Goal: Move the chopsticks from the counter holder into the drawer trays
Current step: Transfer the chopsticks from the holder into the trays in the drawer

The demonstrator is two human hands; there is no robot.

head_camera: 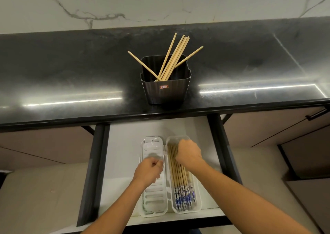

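Plain chopsticks (175,58) are leaning in the black holder (166,83) on the counter (71,72) — more are lying in the right tray (197,200) of the open drawer (123,144). The left hand (149,171) is curling closed over the empty left tray (153,198); the right hand (188,153) is pressing fingers-down on the tray's chopsticks (178,176) — grip hidden.

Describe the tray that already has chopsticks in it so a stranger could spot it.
Below the black counter, look in the open drawer. Two white trays lie side by side; it is the right tray, under the right hand. Its neighbour, the left tray, shows only bare slots.
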